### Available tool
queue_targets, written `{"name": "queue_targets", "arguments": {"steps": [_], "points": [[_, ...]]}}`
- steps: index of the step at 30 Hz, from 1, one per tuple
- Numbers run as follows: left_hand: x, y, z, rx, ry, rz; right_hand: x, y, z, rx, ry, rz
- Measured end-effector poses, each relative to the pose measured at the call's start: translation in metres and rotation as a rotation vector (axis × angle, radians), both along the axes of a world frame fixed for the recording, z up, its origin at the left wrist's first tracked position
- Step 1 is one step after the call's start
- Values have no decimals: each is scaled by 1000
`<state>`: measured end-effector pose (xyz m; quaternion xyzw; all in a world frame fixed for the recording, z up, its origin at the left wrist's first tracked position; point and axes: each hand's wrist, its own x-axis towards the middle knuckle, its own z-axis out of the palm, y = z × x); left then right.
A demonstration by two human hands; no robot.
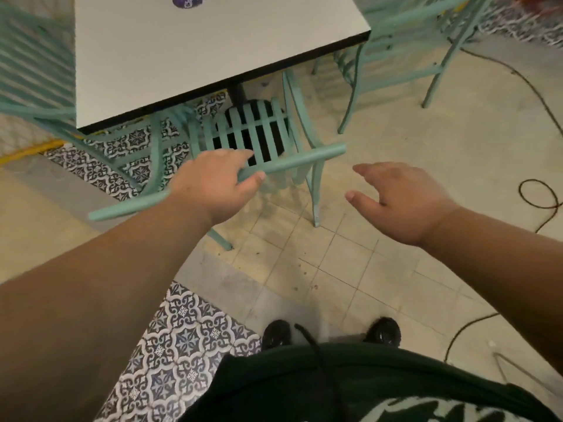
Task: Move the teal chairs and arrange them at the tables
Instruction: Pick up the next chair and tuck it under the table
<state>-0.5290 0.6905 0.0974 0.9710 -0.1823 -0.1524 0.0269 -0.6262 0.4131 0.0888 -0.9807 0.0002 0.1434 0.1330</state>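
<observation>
Left grip wrapped over the top rail of a teal chair, fingers curled over the far side, thumb pressed under the near edge. Right grip spread and empty, held in the air just right of the rail's end, touching nothing.

Seen from the head camera: chair pushed in at the near edge of the white table, slatted seat partly under the tabletop, back rail toward the person, running slantwise from lower left to upper right. Stood half on patterned tiles, half on plain beige floor. Second teal chair beside the table's left side, blurred. Third teal chair off the right corner. Purple object at the table's far edge, cut off by the frame. Dark cable looped on the floor at right. Black shoes and dark green shirt at the bottom.
</observation>
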Motion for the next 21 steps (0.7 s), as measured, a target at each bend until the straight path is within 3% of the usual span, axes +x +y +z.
{"name": "queue_targets", "arguments": {"steps": [13,21], "points": [[-5,-220,0,-17,10,-32,8,-208,23,-57,20,-30],[80,-313,-4,11,-3,-100,66,-294,21,-61,54,-79]]}}
